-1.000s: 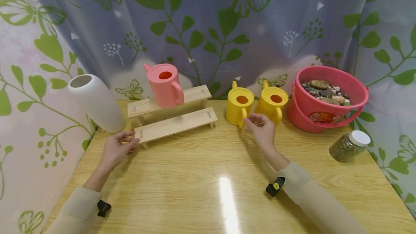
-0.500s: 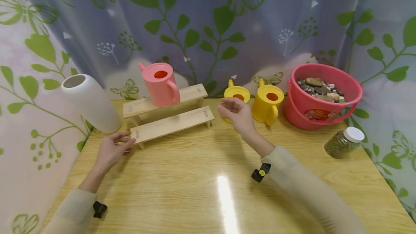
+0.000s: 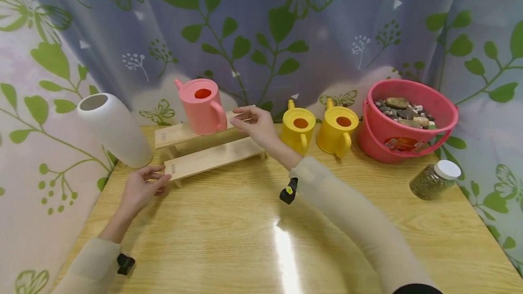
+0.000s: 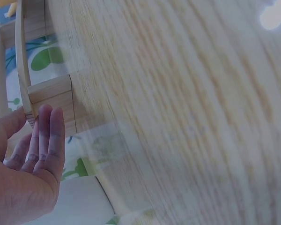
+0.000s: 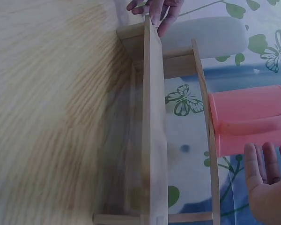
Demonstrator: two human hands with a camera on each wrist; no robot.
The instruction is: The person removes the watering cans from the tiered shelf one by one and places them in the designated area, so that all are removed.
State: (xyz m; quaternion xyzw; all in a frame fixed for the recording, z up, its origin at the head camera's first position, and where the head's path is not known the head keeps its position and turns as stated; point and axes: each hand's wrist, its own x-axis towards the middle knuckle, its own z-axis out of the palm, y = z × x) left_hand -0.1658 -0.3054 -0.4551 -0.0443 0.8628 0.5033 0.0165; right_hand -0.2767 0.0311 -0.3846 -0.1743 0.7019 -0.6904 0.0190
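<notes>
A two-step wooden stand (image 3: 214, 157) bears a pink watering can (image 3: 198, 108) on its upper step. My left hand (image 3: 140, 187) pinches the left end of the lower step; the thumb lies on one face of the board and the fingers on the other in the left wrist view. Beside the can's handle (image 3: 219, 116) hovers my right hand (image 3: 261, 128), in front of the upper step's right end. A small gap shows between its fingers and the can (image 5: 253, 119) in the right wrist view. This hand holds nothing.
Two yellow watering cans (image 3: 288, 136) (image 3: 327, 139) stand right of the stand. Farther right are a pink bucket (image 3: 376, 137) of stones and a white-lidded jar (image 3: 429, 183). A white vase (image 3: 122, 135) stands left, and a patterned curtain (image 3: 245, 35) hangs behind.
My right hand has left the handle of the left yellow watering can and moved left to beside the pink one. My left hand has stayed at the stand's end.
</notes>
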